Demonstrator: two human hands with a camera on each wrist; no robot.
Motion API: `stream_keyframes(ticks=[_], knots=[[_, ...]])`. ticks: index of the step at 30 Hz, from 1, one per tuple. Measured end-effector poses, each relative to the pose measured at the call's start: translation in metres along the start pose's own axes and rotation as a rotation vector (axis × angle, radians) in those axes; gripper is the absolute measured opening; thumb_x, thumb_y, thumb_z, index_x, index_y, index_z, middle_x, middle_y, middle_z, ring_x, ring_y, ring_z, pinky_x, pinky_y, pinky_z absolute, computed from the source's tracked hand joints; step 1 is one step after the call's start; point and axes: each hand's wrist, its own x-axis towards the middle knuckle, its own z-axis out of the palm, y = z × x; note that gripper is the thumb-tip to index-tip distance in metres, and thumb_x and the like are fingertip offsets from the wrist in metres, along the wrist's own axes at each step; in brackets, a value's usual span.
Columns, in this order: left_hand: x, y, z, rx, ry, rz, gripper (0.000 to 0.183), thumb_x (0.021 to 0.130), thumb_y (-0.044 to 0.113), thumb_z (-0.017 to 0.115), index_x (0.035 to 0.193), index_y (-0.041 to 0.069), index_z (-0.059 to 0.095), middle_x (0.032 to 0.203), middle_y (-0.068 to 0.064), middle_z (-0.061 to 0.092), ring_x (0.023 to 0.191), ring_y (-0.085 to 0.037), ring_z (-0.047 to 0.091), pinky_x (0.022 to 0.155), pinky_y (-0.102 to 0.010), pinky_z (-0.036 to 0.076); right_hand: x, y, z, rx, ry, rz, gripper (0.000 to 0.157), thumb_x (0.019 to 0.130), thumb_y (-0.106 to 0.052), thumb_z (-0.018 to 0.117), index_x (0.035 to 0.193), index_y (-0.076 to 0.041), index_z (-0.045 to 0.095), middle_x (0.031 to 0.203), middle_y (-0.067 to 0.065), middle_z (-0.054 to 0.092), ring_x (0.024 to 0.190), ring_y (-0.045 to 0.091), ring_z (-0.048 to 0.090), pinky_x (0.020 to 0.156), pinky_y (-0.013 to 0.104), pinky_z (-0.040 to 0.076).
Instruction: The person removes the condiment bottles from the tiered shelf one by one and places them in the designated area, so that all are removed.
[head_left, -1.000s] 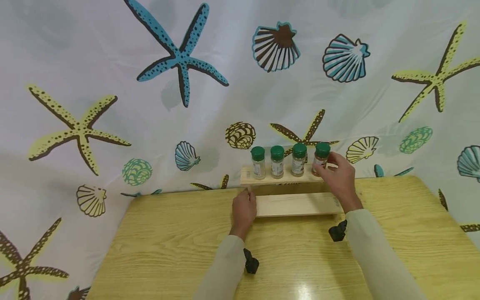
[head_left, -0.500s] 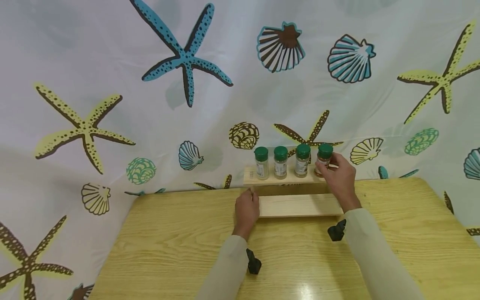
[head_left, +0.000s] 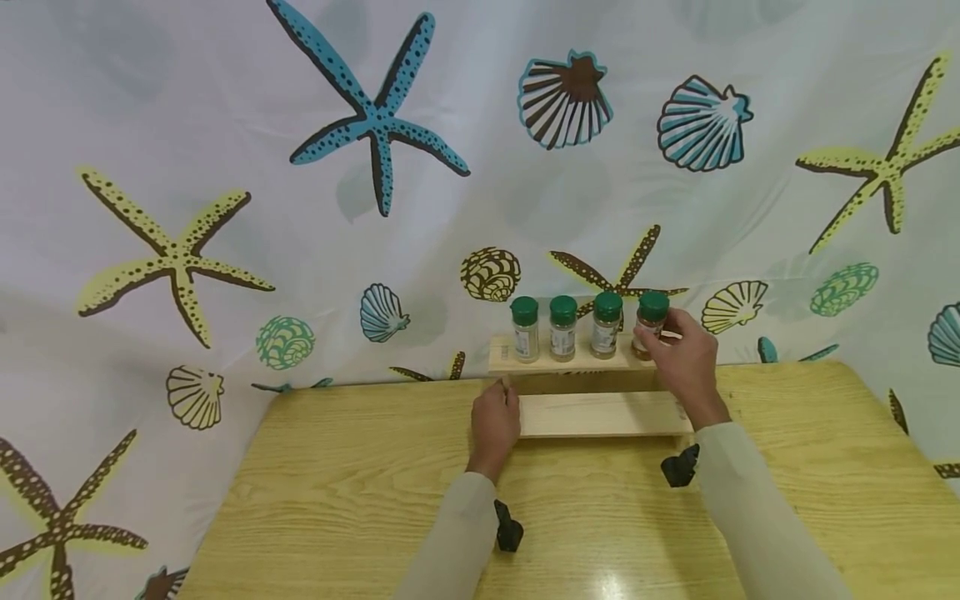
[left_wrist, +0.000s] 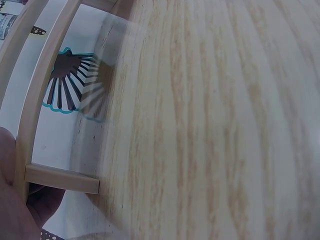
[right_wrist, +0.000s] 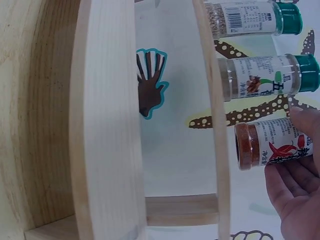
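A two-tier wooden rack (head_left: 600, 415) stands on the table against the patterned cloth. My left hand (head_left: 495, 427) grips the left end of its lower tier; in the left wrist view fingers wrap the end piece. With thumb and fingers, my right hand (head_left: 690, 358) pinches a spice jar (right_wrist: 279, 142) with a green lid, red-brown contents and a chili label, at the right end of the upper tier. In the right wrist view its base shows apart from the shelf board, slightly tilted. Three similar spice jars (head_left: 562, 337) stand upright in a row to its left.
The wooden table (head_left: 345, 483) extends to both sides and in front of the rack. Behind it hangs a white cloth (head_left: 300, 225) printed with starfish and shells. Dark wrist mounts (head_left: 508, 529) sit on both sleeves.
The head view has shifted slightly, moving the scene a little to the right in the picture. Both hands keep their holds on the rack and the chili jar.
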Motion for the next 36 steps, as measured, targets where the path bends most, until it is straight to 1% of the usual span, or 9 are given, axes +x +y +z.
stream_keyframes(ticks=[5, 16, 19, 21, 23, 25, 27, 30, 36], knots=[[0.0, -0.001, 0.001, -0.001, 0.003, -0.002, 0.023, 0.098, 0.015, 0.051, 0.101, -0.001, 0.068, 0.082, -0.013, 0.069, 0.069, -0.021, 0.064, 0.059, -0.035, 0.052, -0.001, -0.008, -0.006, 0.0, 0.002, -0.03, 0.04, 0.088, -0.019, 0.068, 0.12, 0.002, 0.058, 0.117, 0.023, 0.063, 0.11, 0.035, 0.061, 0.092, 0.044, 0.05], [0.002, -0.004, 0.003, -0.006, -0.012, 0.003, 0.024, 0.099, 0.016, 0.05, 0.097, 0.0, 0.068, 0.073, -0.01, 0.066, 0.058, -0.013, 0.051, 0.052, -0.027, 0.042, -0.007, -0.021, -0.021, -0.002, 0.006, -0.035, 0.041, 0.088, -0.022, 0.068, 0.12, 0.001, 0.058, 0.117, 0.021, 0.064, 0.11, 0.033, 0.062, 0.091, 0.043, 0.051], [0.003, -0.005, 0.003, -0.007, -0.012, -0.003, 0.026, 0.099, 0.017, 0.049, 0.097, 0.0, 0.068, 0.074, -0.01, 0.066, 0.058, -0.013, 0.051, 0.052, -0.026, 0.041, -0.012, -0.022, -0.028, -0.008, 0.004, -0.045, 0.041, 0.088, -0.023, 0.068, 0.12, 0.0, 0.059, 0.116, 0.019, 0.065, 0.11, 0.033, 0.062, 0.09, 0.041, 0.051], [0.003, -0.004, 0.002, -0.016, -0.012, -0.005, 0.026, 0.099, 0.018, 0.049, 0.095, 0.0, 0.068, 0.073, -0.01, 0.066, 0.058, -0.013, 0.051, 0.052, -0.027, 0.041, -0.017, -0.023, -0.034, -0.015, 0.007, -0.055, 0.04, 0.088, -0.022, 0.069, 0.12, 0.0, 0.059, 0.115, 0.019, 0.065, 0.109, 0.031, 0.062, 0.09, 0.036, 0.052], [0.003, -0.004, 0.002, -0.025, -0.015, -0.005, 0.027, 0.1, 0.019, 0.049, 0.093, 0.001, 0.068, 0.071, -0.009, 0.065, 0.057, -0.013, 0.051, 0.051, -0.026, 0.041, -0.022, -0.022, -0.04, -0.032, 0.014, -0.064, 0.04, 0.087, -0.022, 0.069, 0.12, -0.001, 0.06, 0.114, 0.017, 0.065, 0.107, 0.027, 0.062, 0.088, 0.028, 0.052], [0.004, -0.003, 0.001, -0.026, -0.016, -0.003, 0.028, 0.1, 0.02, 0.048, 0.092, 0.002, 0.067, 0.07, -0.008, 0.064, 0.057, -0.013, 0.05, 0.051, -0.026, 0.04, -0.027, -0.021, -0.045, -0.04, 0.018, -0.071, 0.039, 0.087, -0.021, 0.069, 0.12, -0.001, 0.06, 0.114, 0.016, 0.065, 0.103, 0.012, 0.062, 0.085, 0.017, 0.05], [0.004, -0.003, 0.001, -0.023, -0.017, 0.002, 0.028, 0.1, 0.021, 0.048, 0.093, 0.002, 0.067, 0.07, -0.008, 0.064, 0.057, -0.013, 0.05, 0.051, -0.026, 0.04, -0.032, -0.018, -0.05, -0.04, 0.023, -0.074, 0.039, 0.087, -0.02, 0.069, 0.12, -0.001, 0.06, 0.114, 0.016, 0.065, 0.099, -0.004, 0.057, 0.083, 0.008, 0.046], [0.004, -0.002, 0.0, -0.021, -0.021, 0.003, 0.028, 0.1, 0.02, 0.047, 0.092, 0.001, 0.067, 0.07, -0.008, 0.063, 0.056, -0.013, 0.05, 0.052, -0.026, 0.04, -0.04, -0.014, -0.057, -0.033, 0.034, -0.072, 0.038, 0.087, -0.019, 0.069, 0.119, 0.0, 0.06, 0.112, 0.016, 0.064, 0.093, -0.021, 0.046, 0.081, 0.003, 0.042], [0.001, -0.002, -0.001, -0.036, -0.033, -0.011, 0.027, 0.1, 0.018, 0.047, 0.085, 0.003, 0.064, 0.065, -0.006, 0.058, 0.054, -0.013, 0.046, 0.05, -0.027, 0.038, -0.056, -0.003, -0.067, -0.064, 0.054, -0.018, 0.039, 0.086, -0.019, 0.07, 0.118, 0.001, 0.06, 0.111, 0.014, 0.064, 0.092, -0.025, 0.043, 0.079, 0.0, 0.04]])
